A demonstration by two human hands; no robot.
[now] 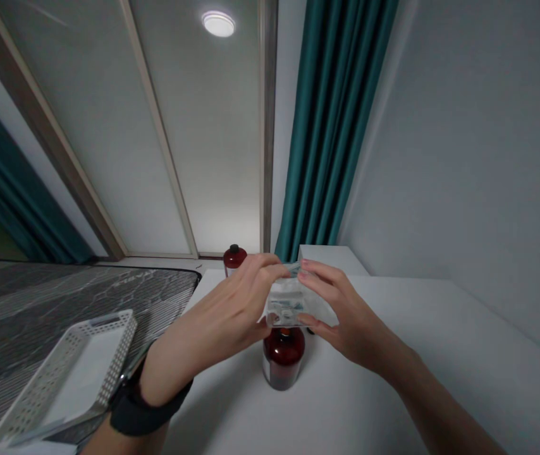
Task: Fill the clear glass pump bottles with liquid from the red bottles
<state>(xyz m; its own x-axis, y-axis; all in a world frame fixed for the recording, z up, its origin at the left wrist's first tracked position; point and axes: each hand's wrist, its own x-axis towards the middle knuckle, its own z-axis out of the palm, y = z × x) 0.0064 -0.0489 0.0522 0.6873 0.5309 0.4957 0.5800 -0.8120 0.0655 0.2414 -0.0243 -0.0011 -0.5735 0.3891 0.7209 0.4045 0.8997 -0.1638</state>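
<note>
Between my two hands is a small clear plastic box or container (285,302) with faint print on it, held just above a dark red bottle (283,354). My left hand (248,294), with a black watch on the wrist, grips its left side, thumb low and fingers over the top. On the right side, my right hand (334,303) pinches it between thumb and fingers. The bottle stands upright on the white table with its neck opening partly hidden behind the container. A small dark thing, perhaps a cap, shows partly behind my right thumb.
Another dark red bottle (234,258) with a black cap stands at the table's far left edge. A white perforated basket (73,373) lies at the left on a grey patterned surface (156,294). A white box-like block (334,258) rises behind the white table (441,354).
</note>
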